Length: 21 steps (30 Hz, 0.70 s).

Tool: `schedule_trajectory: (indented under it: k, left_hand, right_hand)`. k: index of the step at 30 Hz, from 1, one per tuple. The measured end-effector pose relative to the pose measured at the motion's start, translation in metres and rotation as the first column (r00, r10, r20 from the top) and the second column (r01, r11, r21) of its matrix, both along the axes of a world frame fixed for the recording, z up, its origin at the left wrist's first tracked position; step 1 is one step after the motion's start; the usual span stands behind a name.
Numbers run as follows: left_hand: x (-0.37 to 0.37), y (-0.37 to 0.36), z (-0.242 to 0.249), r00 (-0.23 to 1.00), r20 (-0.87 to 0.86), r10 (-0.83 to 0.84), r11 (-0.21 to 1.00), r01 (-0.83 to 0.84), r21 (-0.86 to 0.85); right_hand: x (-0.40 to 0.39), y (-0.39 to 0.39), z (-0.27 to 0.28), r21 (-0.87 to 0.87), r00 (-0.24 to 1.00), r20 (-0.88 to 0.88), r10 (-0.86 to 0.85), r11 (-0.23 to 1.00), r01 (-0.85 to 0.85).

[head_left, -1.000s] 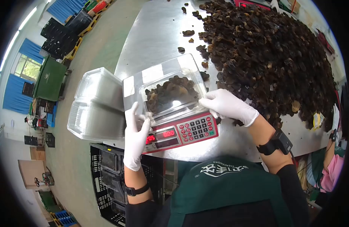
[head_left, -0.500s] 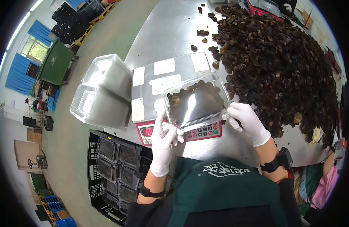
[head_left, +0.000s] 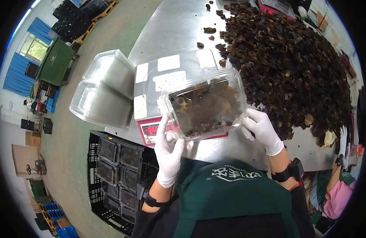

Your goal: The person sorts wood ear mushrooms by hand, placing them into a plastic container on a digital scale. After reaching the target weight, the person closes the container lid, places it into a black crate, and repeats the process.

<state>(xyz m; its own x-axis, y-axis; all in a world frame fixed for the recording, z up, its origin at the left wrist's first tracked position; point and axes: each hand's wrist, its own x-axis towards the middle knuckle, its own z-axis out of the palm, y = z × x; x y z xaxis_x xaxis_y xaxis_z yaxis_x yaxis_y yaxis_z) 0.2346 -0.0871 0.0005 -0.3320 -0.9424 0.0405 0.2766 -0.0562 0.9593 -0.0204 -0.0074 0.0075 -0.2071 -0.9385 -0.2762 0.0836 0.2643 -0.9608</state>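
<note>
A clear plastic clamshell box with dark brown wood ear mushrooms inside is held tilted above the front of a weighing scale. Its lid looks closed. My left hand, in a white glove, grips the box's near left corner, thumb in front. At the right edge, my right hand, gloved too, pinches the rim with bent fingers. The scale has white stickers on its grey platform and a lit red display; the box covers much of its keypad.
Nested empty clear boxes stand left of the scale. A large mushroom pile covers the table's right side. Below left, a black crate holds filled boxes. A co-worker's gloved hand is at the far right, and another scale sits at the back.
Both hands have lifted the box slightly closer to me and tilted it more. The scale's display reading has changed. A co-worker's gloved hand has come into view at the right.
</note>
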Motion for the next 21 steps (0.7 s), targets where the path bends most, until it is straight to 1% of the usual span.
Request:
schedule_trajectory:
  k: [2, 3, 5, 6, 7, 9, 11, 12, 13, 15, 16, 17, 19, 20, 21]
  left_hand:
    - [0.003, 0.000, -0.002, 0.998, 0.060, 0.000, 0.999, 0.002, -0.034]
    - [0.004, 0.001, -0.001, 0.997, 0.073, 0.010, 1.000, -0.009, -0.022]
    - [0.012, -0.001, -0.013, 0.999, 0.048, -0.024, 0.994, 0.029, -0.103]
    - [0.013, 0.003, -0.010, 0.997, 0.083, 0.003, 0.995, 0.005, -0.100]
    - [0.013, 0.006, -0.004, 0.993, 0.117, 0.034, 0.995, -0.023, -0.094]
    - [0.018, 0.017, 0.004, 0.999, -0.005, -0.040, 0.997, 0.040, 0.061]
    - [0.028, 0.034, 0.015, 0.993, -0.066, -0.102, 0.994, 0.104, 0.024]
    - [0.045, 0.034, 0.008, 0.981, -0.033, -0.189, 0.978, 0.185, -0.092]
    - [0.059, 0.033, 0.004, 0.974, -0.062, -0.216, 0.964, 0.203, -0.168]
    - [0.070, 0.031, 0.013, 0.964, -0.248, -0.100, 0.993, 0.112, 0.038]
    - [0.083, 0.033, 0.017, 0.912, -0.382, -0.146, 0.970, 0.208, 0.124]
    - [0.097, 0.036, 0.014, 0.866, -0.431, -0.255, 0.930, 0.342, 0.136]
    - [0.108, 0.046, 0.022, 0.926, -0.258, -0.275, 0.919, 0.332, 0.213]
    - [0.118, 0.057, 0.028, 0.959, -0.118, -0.257, 0.960, 0.268, 0.086]
    - [0.127, 0.063, 0.031, 0.980, -0.009, -0.199, 0.969, 0.199, 0.144]
  right_hand:
    - [0.001, 0.001, 0.005, 0.004, 1.000, -0.009, -0.005, 1.000, 0.005]
    - [0.003, 0.000, 0.007, 0.008, 1.000, -0.015, -0.007, 1.000, 0.007]
    - [0.009, -0.002, 0.005, -0.005, 0.998, -0.041, -0.056, 0.998, 0.056]
    - [0.011, -0.003, 0.004, 0.001, 0.995, -0.017, -0.098, 0.995, 0.098]
    - [0.008, -0.002, -0.003, -0.039, 0.994, -0.030, -0.102, 0.994, 0.101]
    - [0.000, -0.004, -0.006, -0.092, 0.990, -0.092, -0.105, 0.991, 0.097]
    - [-0.016, -0.006, -0.009, -0.177, 0.995, 0.099, -0.013, 0.984, 0.030]
    - [-0.025, -0.011, -0.008, -0.273, 0.965, 0.217, 0.148, 0.958, -0.086]
    - [-0.031, -0.016, -0.007, -0.372, 0.898, 0.318, 0.303, 0.911, -0.175]
    - [-0.028, -0.028, -0.004, -0.429, 0.864, 0.286, 0.413, 0.862, -0.270]
    - [-0.019, -0.033, -0.002, -0.411, 0.867, 0.240, 0.438, 0.854, -0.318]
    - [-0.007, -0.036, 0.009, -0.249, 0.894, 0.140, 0.426, 0.889, -0.385]
    - [0.029, -0.052, 0.020, -0.260, 0.844, 0.052, 0.533, 0.824, -0.504]
    - [0.054, -0.056, 0.031, -0.198, 0.853, 0.086, 0.515, 0.848, -0.492]
    - [0.071, -0.061, 0.039, -0.134, 0.862, 0.116, 0.494, 0.868, -0.479]
